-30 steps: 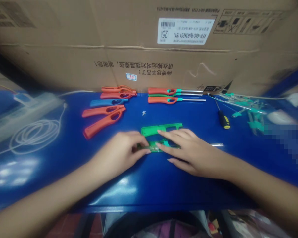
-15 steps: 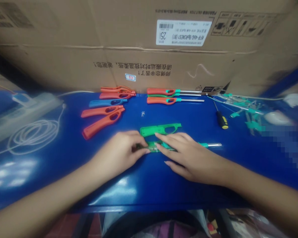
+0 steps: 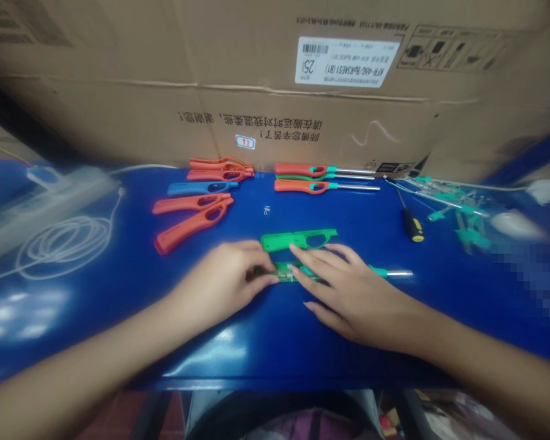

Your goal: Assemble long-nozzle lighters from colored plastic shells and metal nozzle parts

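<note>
An opened green lighter body (image 3: 284, 272) with a metal nozzle (image 3: 396, 274) lies flat on the blue table (image 3: 275, 342), mid-front. My left hand (image 3: 224, 281) pinches its left end with curled fingers. My right hand (image 3: 348, 287) lies over its middle, fingers stretched along it and pressing down. Just behind it rests a loose green shell half (image 3: 297, 239), touched by neither hand.
Orange and blue shell halves (image 3: 192, 211) lie back left, three finished lighters (image 3: 321, 177) at the back centre. A yellow-black screwdriver (image 3: 411, 223) and teal lighter parts (image 3: 462, 214) lie right. A coiled white cable (image 3: 64, 241) and power strip lie left. A big cardboard box (image 3: 275, 85) walls the back.
My right hand has slid slightly left and nearer along the lighter, showing more of the nozzle and its teal collar. My left hand has stayed in place.
</note>
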Tool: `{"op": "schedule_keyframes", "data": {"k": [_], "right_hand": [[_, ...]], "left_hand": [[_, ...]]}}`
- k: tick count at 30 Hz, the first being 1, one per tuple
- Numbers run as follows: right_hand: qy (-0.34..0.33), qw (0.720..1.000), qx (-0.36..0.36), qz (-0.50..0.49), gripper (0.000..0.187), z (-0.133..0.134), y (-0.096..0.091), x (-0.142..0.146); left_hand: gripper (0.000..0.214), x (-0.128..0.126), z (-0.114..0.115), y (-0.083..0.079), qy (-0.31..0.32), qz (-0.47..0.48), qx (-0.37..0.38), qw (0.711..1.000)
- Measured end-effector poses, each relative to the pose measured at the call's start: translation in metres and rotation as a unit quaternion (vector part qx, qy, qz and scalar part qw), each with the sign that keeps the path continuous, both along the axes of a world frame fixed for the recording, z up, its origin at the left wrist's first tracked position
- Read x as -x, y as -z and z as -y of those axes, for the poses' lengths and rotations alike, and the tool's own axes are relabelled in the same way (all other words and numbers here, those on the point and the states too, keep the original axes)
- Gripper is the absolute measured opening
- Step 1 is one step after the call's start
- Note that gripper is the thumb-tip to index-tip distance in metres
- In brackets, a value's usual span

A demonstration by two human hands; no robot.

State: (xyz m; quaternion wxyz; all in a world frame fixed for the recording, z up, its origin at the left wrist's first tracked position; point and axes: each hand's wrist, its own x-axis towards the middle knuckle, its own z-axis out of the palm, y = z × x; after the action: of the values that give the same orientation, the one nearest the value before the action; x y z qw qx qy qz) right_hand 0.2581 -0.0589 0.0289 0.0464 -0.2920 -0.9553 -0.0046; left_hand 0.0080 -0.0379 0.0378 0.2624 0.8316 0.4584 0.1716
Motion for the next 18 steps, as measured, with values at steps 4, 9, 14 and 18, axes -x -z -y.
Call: {"op": "schedule_keyframes", "data": {"k": [4,9,14,18], "right_hand": [[0.007,0.999,-0.016,-0.036,0.044,-0.005,-0.003,-0.007],[-0.007,0.999,-0.001,-0.033,0.041,-0.009,-0.004,-0.013],[-0.022,0.999,0.032,-0.009,0.045,-0.008,-0.002,-0.012],[0.013,0.996,0.028,-0.087,0.036,-0.013,-0.008,-0.015]], "left_hand": [[0.004,-0.001,0.002,-0.001,0.001,0.005,-0.002,1.000],[0.005,-0.001,0.003,0.000,0.001,0.014,-0.005,1.000],[0.007,0.001,0.002,0.003,0.012,0.016,-0.021,1.000],[0.007,0.003,0.002,0.001,0.014,0.003,-0.020,1.000]]}}
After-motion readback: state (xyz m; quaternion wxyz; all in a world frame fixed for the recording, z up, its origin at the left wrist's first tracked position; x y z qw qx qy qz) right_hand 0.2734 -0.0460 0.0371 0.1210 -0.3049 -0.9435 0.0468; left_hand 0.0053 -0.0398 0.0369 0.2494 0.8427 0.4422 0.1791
